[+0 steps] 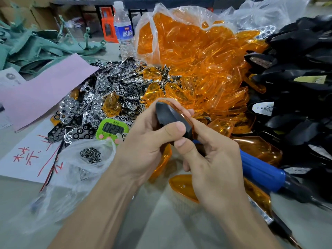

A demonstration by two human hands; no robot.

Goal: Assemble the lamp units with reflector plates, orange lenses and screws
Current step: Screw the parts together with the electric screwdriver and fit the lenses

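One water bottle (124,31) stands at the far edge of the table (161,221), and one green timer (112,129), one blue-handled screwdriver (262,170), one pink sheet (41,94) and one white sheet with red writing (23,159) lie on it. Two hands, the left hand (143,146) and the right hand (215,159), hold one black lamp unit (168,117). The orange lenses (206,69), reflector plates (107,90), black housings (296,51) and screws (90,155) lie in heaps beyond counting.

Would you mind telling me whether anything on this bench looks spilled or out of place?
Yes: orange lenses lie spilled out of their clear bag into the reflector plates, so the two piles are mixed. The green timer sits against that pile's edge. The lamp unit held by the left hand and right hand looks normal.
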